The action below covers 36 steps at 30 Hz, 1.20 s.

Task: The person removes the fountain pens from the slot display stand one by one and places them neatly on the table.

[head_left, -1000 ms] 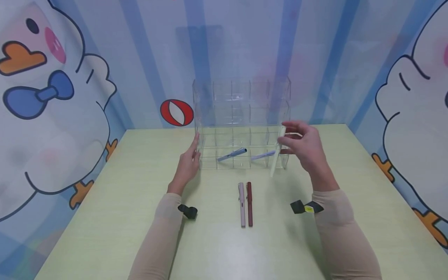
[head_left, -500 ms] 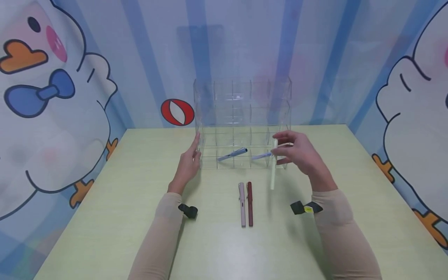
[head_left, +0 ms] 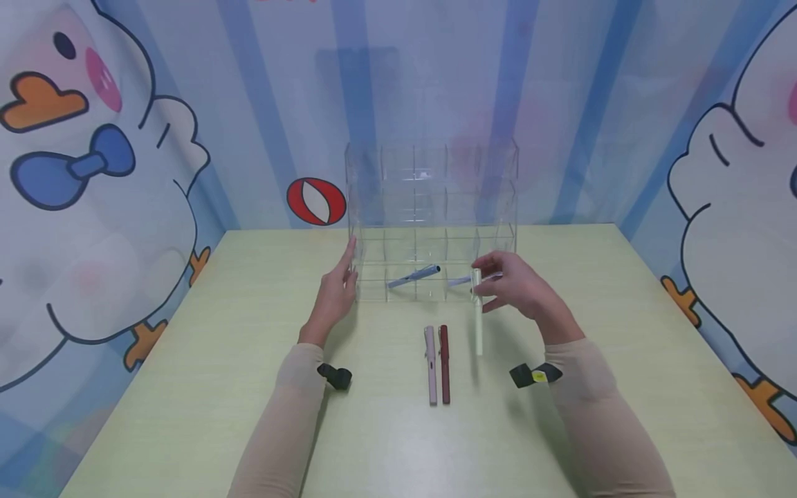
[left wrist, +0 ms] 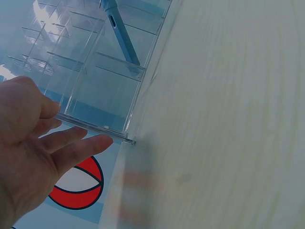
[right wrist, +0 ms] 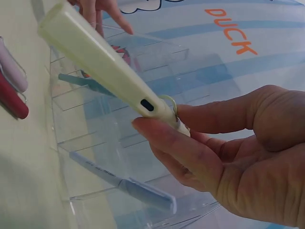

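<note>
My right hand (head_left: 513,285) pinches a cream-white pen (head_left: 479,328) near its clip end between thumb and fingers. The pen hangs nearly upright in front of the clear compartment rack (head_left: 399,243). In the right wrist view the pen's barrel (right wrist: 95,59) shows a dark oval window. My left hand (head_left: 334,297) rests with fairly straight fingers against the rack's left side. A blue pen (head_left: 414,277) leans tilted in the rack's lowest row. To its right, partly behind my right hand, lies a pale lavender-blue pen (right wrist: 121,183) in the same row.
A light lilac pen (head_left: 431,366) and a dark red pen (head_left: 445,366) lie side by side on the pale table (head_left: 398,449), in front of the rack. Behind the rack stands a blue-striped backdrop (head_left: 436,76) with cartoon ducks on both sides.
My right hand has moved left, down and nearer with the cream-white pen, which has turned from a slant to nearly upright. The left hand and the other pens have kept their places.
</note>
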Tool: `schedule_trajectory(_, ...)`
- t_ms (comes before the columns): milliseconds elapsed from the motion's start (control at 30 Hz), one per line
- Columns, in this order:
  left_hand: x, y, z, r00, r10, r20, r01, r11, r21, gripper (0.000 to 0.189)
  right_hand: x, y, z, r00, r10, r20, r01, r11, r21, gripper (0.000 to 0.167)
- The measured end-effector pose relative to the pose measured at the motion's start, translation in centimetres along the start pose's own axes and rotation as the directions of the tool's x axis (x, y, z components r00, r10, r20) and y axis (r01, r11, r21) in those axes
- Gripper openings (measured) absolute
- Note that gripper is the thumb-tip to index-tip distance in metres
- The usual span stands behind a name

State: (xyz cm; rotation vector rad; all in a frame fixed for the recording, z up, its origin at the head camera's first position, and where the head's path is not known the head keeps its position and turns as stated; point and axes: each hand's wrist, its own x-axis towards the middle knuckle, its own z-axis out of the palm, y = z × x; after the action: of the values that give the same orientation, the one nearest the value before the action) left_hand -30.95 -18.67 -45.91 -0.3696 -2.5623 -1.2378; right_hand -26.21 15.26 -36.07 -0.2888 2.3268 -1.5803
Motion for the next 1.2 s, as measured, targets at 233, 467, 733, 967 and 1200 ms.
schedule_trajectory(233,-0.1,0.1,-0.1,1.000,-0.002,-0.001,0.002,1.000,0.002,0.073,0.8,1.2,0.2,0.999,0.015,0.048,-0.015,1.000,0.008,0.050)
schedule_trajectory(467,-0.2,0.1,0.0,1.000,0.007,-0.008,-0.007,1.000,0.008,0.072,1.3,1.8,0.7,0.997,0.037,0.071,-0.036,0.999,-0.004,0.050)
schedule_trajectory(733,-0.3,-0.1,0.1,1.000,0.021,-0.013,-0.021,1.000,0.005,0.073,2.0,2.8,1.4,0.995,0.063,0.083,-0.063,0.998,0.008,0.049)
schedule_trajectory(967,-0.3,-0.1,0.0,1.000,0.011,-0.010,-0.011,1.000,0.000,0.073,2.5,3.3,2.3,0.992,0.094,0.084,-0.093,0.995,-0.021,0.050)
schedule_trajectory(1200,0.0,-0.1,0.0,1.000,0.011,-0.001,-0.011,1.000,-0.016,0.071,2.9,4.0,2.8,0.990,0.118,0.078,-0.116,0.993,-0.025,0.051)
